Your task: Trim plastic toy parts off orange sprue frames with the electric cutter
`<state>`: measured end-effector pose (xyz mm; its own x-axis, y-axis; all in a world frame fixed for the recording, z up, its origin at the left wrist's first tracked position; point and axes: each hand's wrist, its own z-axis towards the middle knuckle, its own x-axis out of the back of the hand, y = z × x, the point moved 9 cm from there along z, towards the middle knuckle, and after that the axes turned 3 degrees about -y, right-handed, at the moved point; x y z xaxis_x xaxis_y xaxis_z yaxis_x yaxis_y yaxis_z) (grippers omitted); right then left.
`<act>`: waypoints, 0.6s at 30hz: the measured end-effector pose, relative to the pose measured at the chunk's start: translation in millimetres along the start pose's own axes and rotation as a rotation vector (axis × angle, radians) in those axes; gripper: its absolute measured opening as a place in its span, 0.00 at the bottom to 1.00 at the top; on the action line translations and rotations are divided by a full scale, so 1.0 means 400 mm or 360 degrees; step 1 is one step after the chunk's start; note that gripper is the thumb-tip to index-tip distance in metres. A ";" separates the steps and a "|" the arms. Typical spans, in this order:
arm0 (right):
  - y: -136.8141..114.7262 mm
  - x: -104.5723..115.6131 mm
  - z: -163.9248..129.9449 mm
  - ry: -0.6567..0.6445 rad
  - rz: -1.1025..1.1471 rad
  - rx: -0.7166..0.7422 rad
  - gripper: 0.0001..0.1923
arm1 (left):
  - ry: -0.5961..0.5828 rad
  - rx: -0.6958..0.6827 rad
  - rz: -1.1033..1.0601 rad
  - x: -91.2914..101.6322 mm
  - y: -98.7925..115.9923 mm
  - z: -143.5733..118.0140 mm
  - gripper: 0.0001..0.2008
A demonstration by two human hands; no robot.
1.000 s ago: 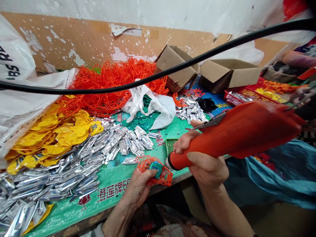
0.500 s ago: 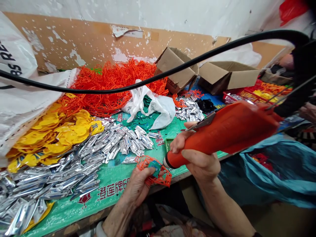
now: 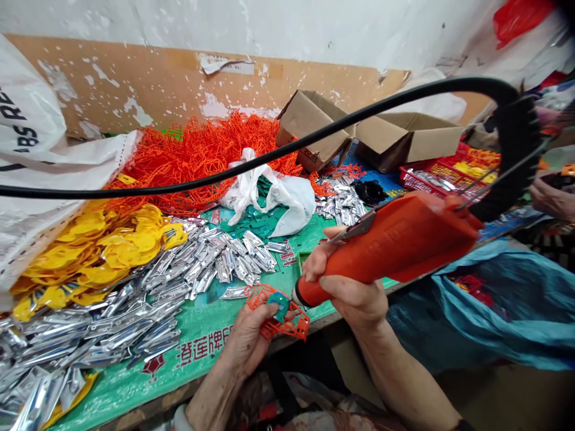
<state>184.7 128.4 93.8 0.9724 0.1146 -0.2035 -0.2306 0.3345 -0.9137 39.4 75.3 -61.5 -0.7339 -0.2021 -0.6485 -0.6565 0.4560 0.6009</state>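
- Left hand [image 3: 246, 340] pinches orange plastic lattice frame [image 3: 278, 311] with small teal piece [image 3: 279, 303].
- Right hand [image 3: 354, 287] grips orange powered driver [image 3: 395, 242], tip at teal piece.

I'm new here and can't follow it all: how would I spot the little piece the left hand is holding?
Start at the green mat on the bench and go to its near edge, where the left hand sits. It pinches an orange frame with a small teal piece on it, right at the tip of the orange tool in the right hand. Unlike the heaped orange frames behind, this one is single and held.
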 end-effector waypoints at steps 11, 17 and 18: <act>-0.038 0.172 0.131 0.0521 -0.0034 0.0324 0.06 | -0.0147 0.0085 0.0091 -0.023 -0.009 -0.003 0.14; 0.029 0.214 0.151 0.0608 -0.0136 0.0332 0.06 | -0.0130 0.0060 0.0060 -0.025 -0.003 0.005 0.15; 0.035 0.214 0.151 0.0618 -0.0133 0.0332 0.06 | -0.0132 0.0063 0.0058 -0.026 -0.004 0.005 0.14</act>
<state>262.4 199.6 84.8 0.9204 -0.2673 -0.2852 -0.1142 0.5139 -0.8502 48.4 78.5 -56.7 -0.7392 -0.1129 -0.6640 -0.6209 0.4961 0.6069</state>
